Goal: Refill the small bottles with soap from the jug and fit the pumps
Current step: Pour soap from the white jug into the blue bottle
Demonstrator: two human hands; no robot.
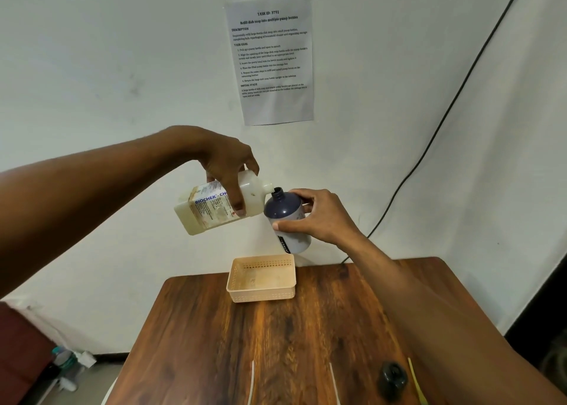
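Note:
My left hand (228,166) grips a cream-white soap jug (211,205) from above and holds it tipped on its side, spout pointing right. The spout touches the open neck of a small dark blue bottle (287,217), which my right hand (316,216) holds in the air, tilted slightly left. Both are raised well above the table. A black pump head (392,378) lies on the table at the near right, and thin white pump tubes (252,383) lie near the front edge.
A beige plastic basket (261,278) sits empty at the far edge of the brown wooden table (276,337). A printed sheet (271,57) is taped to the white wall, and a black cable (429,146) runs down it on the right.

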